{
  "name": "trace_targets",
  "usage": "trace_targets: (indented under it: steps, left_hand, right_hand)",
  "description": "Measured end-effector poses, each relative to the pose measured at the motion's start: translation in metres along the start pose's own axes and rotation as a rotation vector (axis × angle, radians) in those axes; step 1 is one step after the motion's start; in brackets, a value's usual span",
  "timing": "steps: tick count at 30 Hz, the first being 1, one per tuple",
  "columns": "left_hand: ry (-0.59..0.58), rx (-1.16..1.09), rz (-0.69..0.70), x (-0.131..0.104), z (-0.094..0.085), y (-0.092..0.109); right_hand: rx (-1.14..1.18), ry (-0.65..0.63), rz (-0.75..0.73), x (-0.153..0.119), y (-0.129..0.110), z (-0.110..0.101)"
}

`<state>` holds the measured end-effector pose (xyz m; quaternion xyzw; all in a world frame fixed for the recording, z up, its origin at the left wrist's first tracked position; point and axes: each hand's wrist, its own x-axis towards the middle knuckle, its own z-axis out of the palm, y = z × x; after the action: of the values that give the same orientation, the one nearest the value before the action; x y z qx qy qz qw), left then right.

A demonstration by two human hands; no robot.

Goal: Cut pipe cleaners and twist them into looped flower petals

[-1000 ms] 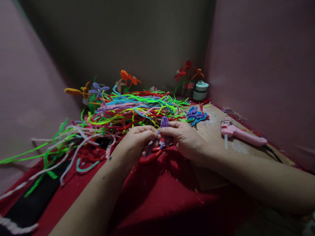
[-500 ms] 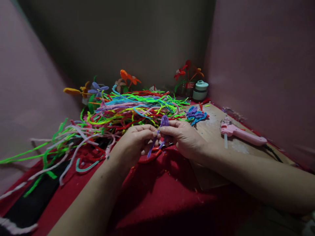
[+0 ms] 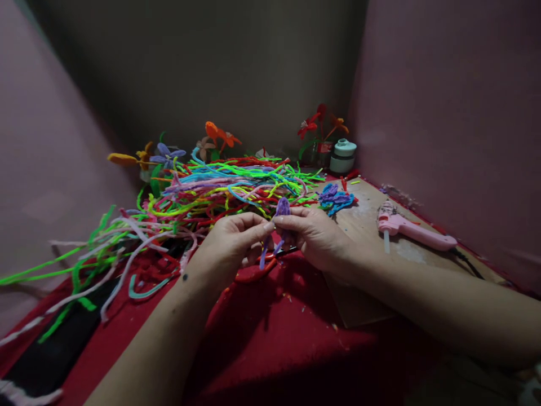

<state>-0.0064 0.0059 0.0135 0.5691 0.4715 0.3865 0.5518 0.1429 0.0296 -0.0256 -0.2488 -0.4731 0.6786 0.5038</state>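
Between my two hands is a purple pipe-cleaner piece, with a rounded loop on top and two loose ends hanging below. My left hand pinches it from the left, thumb and fingers pressed together. From the right, my right hand grips the same piece just under its loop. The fingertips of both hands nearly touch. Behind them lies a big pile of coloured pipe cleaners. Red-handled scissors lie on the red cloth under my hands, partly hidden.
On a brown board at the right rest a pink glue gun and a blue-purple pipe-cleaner piece. A pale green bottle and pipe-cleaner flowers stand at the back. A black item lies at the left.
My left thumb has moved slightly up and right over the purple piece. One hanging purple end has swung a little to the right. My right hand has barely moved.
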Motion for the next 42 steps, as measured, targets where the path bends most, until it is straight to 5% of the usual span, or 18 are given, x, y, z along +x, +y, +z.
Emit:
trace_targets:
  steps: [8, 19, 27, 34, 42]
  left_hand:
    - [0.093, -0.024, 0.054, 0.0, -0.002, -0.002]
    - [-0.075, 0.073, 0.275, -0.009, -0.006, 0.003]
    - [0.131, 0.293, 0.554, -0.007, 0.0, 0.002]
    - [0.021, 0.384, 0.658, -0.011, 0.0, 0.004]
    - [0.145, 0.573, 0.737, -0.007, 0.007, -0.004]
  right_hand:
    - [-0.049, 0.089, 0.014, -0.001, -0.006, 0.001]
    - [0.025, 0.09, 0.039, 0.004, -0.009, -0.002]
    - [-0.008, 0.15, 0.026, 0.006, -0.01, -0.001]
    - [-0.035, 0.062, 0.036, 0.002, -0.01, -0.001]
    - [-0.04, 0.02, 0.042, 0.001, -0.008, -0.003]
